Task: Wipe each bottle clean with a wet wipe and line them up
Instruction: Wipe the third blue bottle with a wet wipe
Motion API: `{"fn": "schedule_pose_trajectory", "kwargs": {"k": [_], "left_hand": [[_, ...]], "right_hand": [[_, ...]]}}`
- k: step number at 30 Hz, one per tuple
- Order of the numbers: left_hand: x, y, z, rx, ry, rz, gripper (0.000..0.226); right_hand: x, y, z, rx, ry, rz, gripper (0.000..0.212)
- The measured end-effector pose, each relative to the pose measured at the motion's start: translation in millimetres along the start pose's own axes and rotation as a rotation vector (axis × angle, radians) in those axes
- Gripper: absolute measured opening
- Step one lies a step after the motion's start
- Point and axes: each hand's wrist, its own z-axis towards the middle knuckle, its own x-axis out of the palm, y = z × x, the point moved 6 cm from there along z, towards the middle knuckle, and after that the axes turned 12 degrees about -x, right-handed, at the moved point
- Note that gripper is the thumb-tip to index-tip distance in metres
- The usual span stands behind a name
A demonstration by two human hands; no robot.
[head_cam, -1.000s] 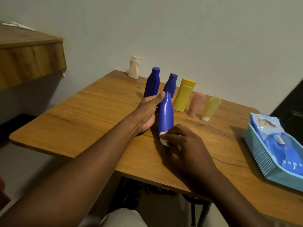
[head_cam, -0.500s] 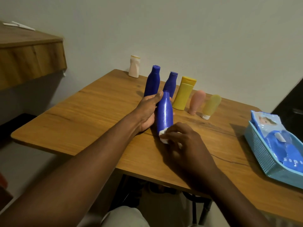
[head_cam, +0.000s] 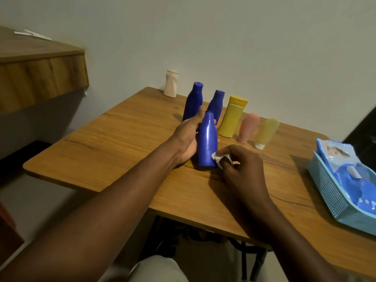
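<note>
Wet wipe [head_cam: 217, 159] against held blue bottle [head_cam: 207, 140]

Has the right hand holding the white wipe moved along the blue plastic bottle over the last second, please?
Yes. The right hand with the white wipe slid from the blue plastic bottle's front to its right side.

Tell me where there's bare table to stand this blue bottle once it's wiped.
The left half of the table is bare, from the left hand out to the left edge. The strip between the right hand and the basket is bare too. It is crowded along the wall, where six bottles stand from the white bottle to the pale yellow tube.
</note>
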Motion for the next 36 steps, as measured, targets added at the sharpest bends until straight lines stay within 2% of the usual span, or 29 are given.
{"fn": "schedule_pose_trajectory", "kwargs": {"k": [4, 8, 10, 13, 16, 22, 26, 29, 34, 36], "left_hand": [[2.2, 1.9, 2.1, 0.03, 0.024, 0.084, 0.03], [1.2, 1.7, 2.6, 0.013, 0.007, 0.048, 0.03], [0.1, 1.8, 3.0, 0.01, 0.001, 0.041, 0.024], [-1.4, -0.5, 3.6, 0.037, 0.019, 0.092, 0.021], [1.2, 0.7, 4.0, 0.05, 0.049, 0.141, 0.028], [4.3, 0.4, 2.1, 0.038, 0.101, 0.158, 0.032], [6.4, 0.4, -1.8, 0.045, 0.117, 0.156, 0.023], [8.2, -3.2, -6.8, 0.092, 0.091, 0.25, 0.027], [12.6, -14.3, -18.5, 0.281, -0.025, 0.454, 0.04], [13.9, -17.3, -21.4, 0.357, -0.046, 0.477, 0.034]], "right_hand": [[1.3, 6.9, 7.6, -0.067, -0.077, 0.039, 0.024], [8.6, 13.7, 0.5, -0.144, 0.077, -0.08, 0.026], [4.6, 10.7, -0.8, -0.14, 0.08, -0.116, 0.025], [-3.2, 2.5, 8.2, -0.093, 0.007, -0.082, 0.02], [-8.4, -0.3, 26.2, -0.103, -0.092, -0.065, 0.014], [-11.3, 13.3, 67.5, -0.126, -0.164, -0.089, 0.016], [-11.3, 13.5, 78.6, -0.06, -0.2, -0.006, 0.016], [-12.0, 11.4, 68.2, -0.024, -0.239, 0.123, 0.017], [-22.6, 7.2, 50.1, -0.019, -0.36, 0.328, 0.015], [-26.8, 3.2, 49.6, 0.02, -0.41, 0.342, 0.015]]}}
